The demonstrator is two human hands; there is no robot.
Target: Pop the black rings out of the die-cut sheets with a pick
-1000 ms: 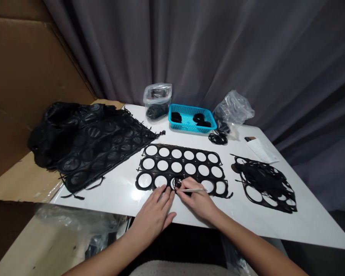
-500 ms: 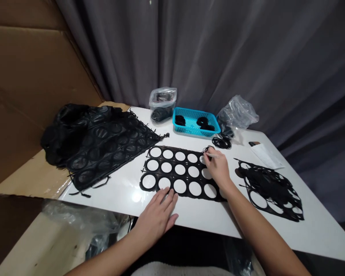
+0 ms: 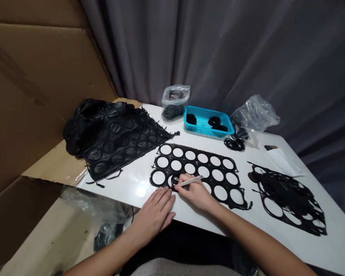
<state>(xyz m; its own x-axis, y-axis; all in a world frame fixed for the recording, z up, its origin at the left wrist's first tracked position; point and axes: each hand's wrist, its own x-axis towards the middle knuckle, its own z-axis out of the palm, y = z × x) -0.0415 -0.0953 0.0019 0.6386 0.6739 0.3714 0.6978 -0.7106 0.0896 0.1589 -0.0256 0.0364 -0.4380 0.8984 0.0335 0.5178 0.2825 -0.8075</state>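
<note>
Right hand (image 3: 194, 192) pinches a slender pale tool (image 3: 194, 179); black loops (image 3: 175, 179) lie at twelve o'clock, just off its fingertips. The perforated black sheet (image 3: 196, 164) spreads mainly toward two o'clock, long axis half-past-nine to half-past-three. Left hand (image 3: 158, 207), fingers together, thumb apart, rests farther off at seven.

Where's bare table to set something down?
The table is bare between the left pile and the sheet, and along the front between right forearm and right pile. Crowded: the back, with tub, basket and bag; the sheet's near edge, with left hand and right hand.
</note>
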